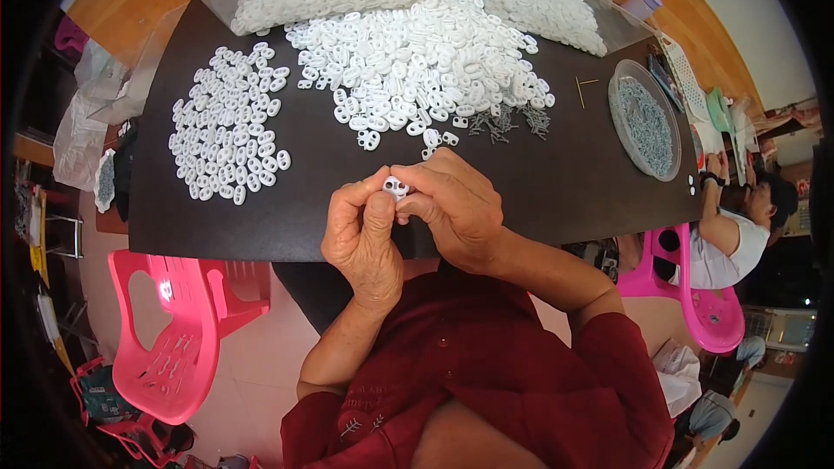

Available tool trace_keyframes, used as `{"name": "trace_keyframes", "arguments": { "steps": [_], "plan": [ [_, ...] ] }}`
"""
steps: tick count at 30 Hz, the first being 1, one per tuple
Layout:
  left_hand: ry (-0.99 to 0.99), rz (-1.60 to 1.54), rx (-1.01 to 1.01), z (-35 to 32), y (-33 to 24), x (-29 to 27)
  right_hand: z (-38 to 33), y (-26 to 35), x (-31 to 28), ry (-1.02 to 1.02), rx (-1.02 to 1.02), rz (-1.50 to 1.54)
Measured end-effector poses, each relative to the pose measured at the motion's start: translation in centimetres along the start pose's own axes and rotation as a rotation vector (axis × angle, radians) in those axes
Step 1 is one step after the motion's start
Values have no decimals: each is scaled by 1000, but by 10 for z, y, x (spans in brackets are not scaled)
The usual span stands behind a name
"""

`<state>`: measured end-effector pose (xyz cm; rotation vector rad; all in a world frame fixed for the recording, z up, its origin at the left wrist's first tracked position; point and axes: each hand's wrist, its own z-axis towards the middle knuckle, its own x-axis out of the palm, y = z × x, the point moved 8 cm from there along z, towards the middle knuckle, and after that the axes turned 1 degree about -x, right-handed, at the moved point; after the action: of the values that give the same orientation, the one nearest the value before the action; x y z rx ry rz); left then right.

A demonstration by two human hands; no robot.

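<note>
We count two hands, the left hand (363, 239) and the right hand (460, 208), and one white two-holed oval piece (396, 184) between them. On the dark table (347, 208) we see two loose heaps of similar pieces, a smaller left heap (228, 122) and a larger central heap (417, 61), each too numerous to count exactly. Two clusters of small grey screws (493, 124) lie at the near right edge of the central heap; one thin brass-coloured rod tool (584, 91) lies farther right.

The held piece lies at the fingertips of both hands, above the table's near edge. The left thumb and index finger grasp it from the left; the right thumb and index finger close on it from the right. We cannot tell how the remaining right fingers meet it.

Of the containers, two clear plastic ones, the far left container (217, 2) and the far right container (627, 28), hold more white pieces. One round clear tub (618, 113), at the table's right, holds many grey screws.
</note>
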<state>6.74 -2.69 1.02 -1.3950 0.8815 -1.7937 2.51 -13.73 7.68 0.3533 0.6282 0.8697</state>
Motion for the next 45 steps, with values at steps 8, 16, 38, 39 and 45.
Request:
{"name": "trace_keyframes", "arguments": {
  "steps": [8, 16, 38, 39, 45],
  "plan": [
    [-15, 17, -12, 3, -2, 0, 5, 0, 4, 58, 58, -46],
    [15, -39, -87, 4, -3, 2, -1, -7, 3, 62, 154, 1],
    [-34, -8, -25, -3, -1, -4, -7, 3, 10, -22, 76, -42],
    [-29, 3, -28, -3, -2, -4, -8, 3, 10, -22, 70, -44],
    [-24, 70, 38, -5, -6, 0, -9, 7, 11, -58, 5, -79]
  ]
}}
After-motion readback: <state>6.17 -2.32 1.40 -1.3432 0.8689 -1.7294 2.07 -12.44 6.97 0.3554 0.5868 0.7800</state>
